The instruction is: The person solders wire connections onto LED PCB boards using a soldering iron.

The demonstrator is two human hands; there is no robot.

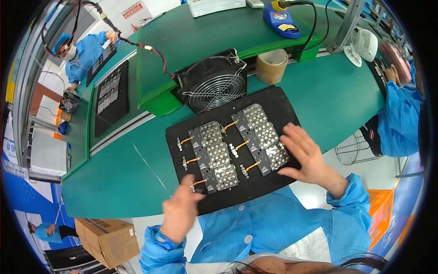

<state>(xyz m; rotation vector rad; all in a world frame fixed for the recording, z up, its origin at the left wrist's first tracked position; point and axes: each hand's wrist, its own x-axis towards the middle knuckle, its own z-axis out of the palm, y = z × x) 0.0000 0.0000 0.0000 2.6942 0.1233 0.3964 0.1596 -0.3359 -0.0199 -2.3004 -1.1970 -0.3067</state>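
Note:
Two dark circuit board panels lie on a black mat [246, 194], the left panel [214, 155] a little nearer me than the right panel [260, 137]. Each carries blocks of silvery round parts, and orange flex strips with small whitish ends stick out to its left. My left hand [180, 210] is at the left panel's lower corner, slightly blurred; index finger and thumb are apart beside the lowest strip [200, 181], the other fingers hidden. My right hand [308, 157] is open at the right panel's outer edge, fingers stretched, thumb pointing inward over the mat.
Behind the mat stand a black fan with a wire guard [214, 89] and a tape roll [271, 66]. A blue soldering station [281, 20] sits on the raised green shelf. A small white fan [362, 45] is at right. Co-workers sit at far left and right.

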